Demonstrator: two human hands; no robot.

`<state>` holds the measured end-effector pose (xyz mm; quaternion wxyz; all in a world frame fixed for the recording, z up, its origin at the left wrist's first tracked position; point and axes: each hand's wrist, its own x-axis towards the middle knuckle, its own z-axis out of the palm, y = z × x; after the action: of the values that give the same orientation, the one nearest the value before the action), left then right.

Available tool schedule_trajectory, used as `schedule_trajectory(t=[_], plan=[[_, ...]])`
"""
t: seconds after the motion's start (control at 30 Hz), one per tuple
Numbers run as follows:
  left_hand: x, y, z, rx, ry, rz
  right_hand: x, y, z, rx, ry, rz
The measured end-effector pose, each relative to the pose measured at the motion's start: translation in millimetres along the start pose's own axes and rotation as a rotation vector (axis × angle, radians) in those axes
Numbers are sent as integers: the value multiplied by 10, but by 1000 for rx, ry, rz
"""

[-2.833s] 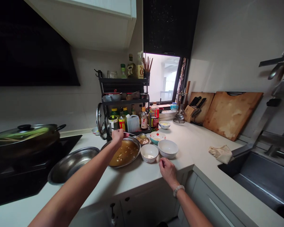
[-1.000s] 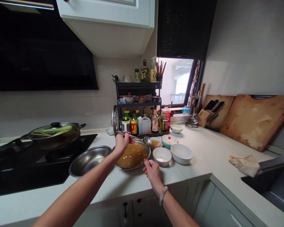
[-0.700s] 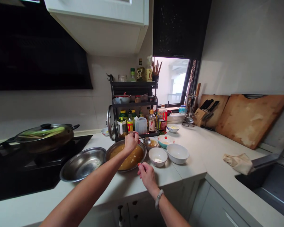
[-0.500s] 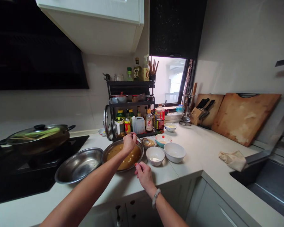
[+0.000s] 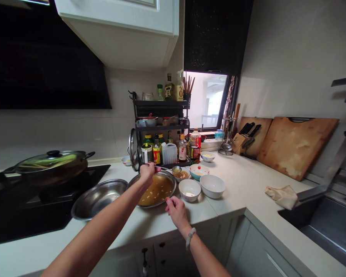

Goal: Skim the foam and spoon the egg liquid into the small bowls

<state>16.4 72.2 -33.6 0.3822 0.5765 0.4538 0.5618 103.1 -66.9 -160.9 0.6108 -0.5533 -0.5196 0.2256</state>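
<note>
A round metal basin (image 5: 174, 189) holds brown liquid (image 5: 157, 192) with pale bits floating in it. Over the basin's far left side is my left hand (image 5: 147, 172), its fingers closed; whatever they hold is hidden. My right hand (image 5: 175, 209) pinches the near right rim of the basin, with a bracelet (image 5: 190, 237) on that wrist. Just beyond the basin's right edge, a metal spoon (image 5: 177, 169) rests in a small bowl of brown liquid (image 5: 183, 175). Beside my right hand stands a white bowl (image 5: 189, 191) with a little white stuff inside.
An empty steel basin (image 5: 100, 198) sits at the left, near a lidded pan (image 5: 53, 165) on the stove. To the right are a larger white bowl (image 5: 212, 187) and a patterned bowl (image 5: 199, 172). A seasoning rack (image 5: 161, 127) stands behind; a cloth (image 5: 281, 197) lies by the sink (image 5: 331, 223).
My left hand has moved left over the basin, and the pale bits have spread through the liquid. My right hand stays at the rim. The view has shifted slightly.
</note>
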Motion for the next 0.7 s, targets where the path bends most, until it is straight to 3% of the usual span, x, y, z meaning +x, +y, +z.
schedule_trajectory(t=[0.17,0.3,0.4,0.53,0.7], plan=[[-55,117,-370,-113,43,-119,4,10,-1,3,2,1],[-202,134,-746,-208,14,-106,3,13,-9,21,14,-9],[-371,103,-1017,-101,-53,26,-1,2,-14,40,11,5],[-633,60,-1300,244,-139,331,-3,-9,-17,36,16,12],[-829,9,-1428,411,-188,550,-1,-1,-18,32,30,11]])
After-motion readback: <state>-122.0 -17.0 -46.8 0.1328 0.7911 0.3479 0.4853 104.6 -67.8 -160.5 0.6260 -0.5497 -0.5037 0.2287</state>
